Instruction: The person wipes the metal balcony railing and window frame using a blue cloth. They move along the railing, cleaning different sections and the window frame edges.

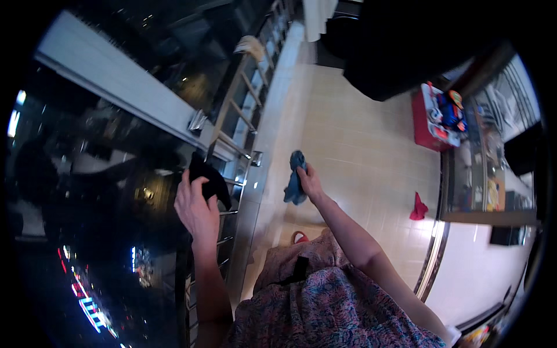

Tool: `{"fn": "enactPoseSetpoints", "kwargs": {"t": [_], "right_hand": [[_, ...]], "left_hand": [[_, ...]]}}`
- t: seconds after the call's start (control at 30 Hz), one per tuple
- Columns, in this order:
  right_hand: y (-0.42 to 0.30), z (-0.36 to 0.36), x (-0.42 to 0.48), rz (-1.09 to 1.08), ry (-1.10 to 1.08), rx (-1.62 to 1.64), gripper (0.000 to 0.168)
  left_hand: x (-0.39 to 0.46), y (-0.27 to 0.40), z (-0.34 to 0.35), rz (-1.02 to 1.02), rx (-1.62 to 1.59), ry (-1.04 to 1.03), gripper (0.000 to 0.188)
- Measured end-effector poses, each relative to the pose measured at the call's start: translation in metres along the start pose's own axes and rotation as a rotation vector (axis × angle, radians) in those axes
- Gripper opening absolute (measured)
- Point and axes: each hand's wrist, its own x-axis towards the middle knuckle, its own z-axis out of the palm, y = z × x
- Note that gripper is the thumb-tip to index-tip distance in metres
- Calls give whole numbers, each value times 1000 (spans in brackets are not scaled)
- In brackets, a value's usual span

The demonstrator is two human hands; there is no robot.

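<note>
A bunched blue cloth [296, 178] hangs from my right hand [310, 180], pinched between thumb and fingers above the tiled floor. My left hand [198, 211] is at the metal railing [235, 108], its fingers curved and spread against a black cloth [213, 182] that lies over the top rail. It touches or nearly touches that cloth; no firm grip shows.
A glass pane with night lights beyond stands on the left. Farther along the railing hangs a beige cloth [251, 47]. A red box [424, 126] with items on top stands by a glass-fronted cabinet [478, 165]. A red cloth [418, 208] lies on the floor [357, 156].
</note>
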Motion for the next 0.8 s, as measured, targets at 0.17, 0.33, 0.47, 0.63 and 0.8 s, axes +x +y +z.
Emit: {"fn": "enactPoseSetpoints", "kwargs": {"t": [0.17,0.33,0.47,0.63,0.8], "right_hand": [[-111,52,39,-255,-227,-46,42],[-193,106,35,-734,-416,-99,38],[-173,127,62,-768,-239,-359,34],[-123,142,70,-672,-252,-424,37],[-56,124,98,-510,-381,-662,40]], "left_hand": [[-1,9,-7,15,32,-97,42],[4,9,-10,-111,-69,-21,32],[23,15,-13,-173,-72,7,50],[23,7,-4,-124,109,-56,69],[25,15,7,-250,129,-36,67]]}}
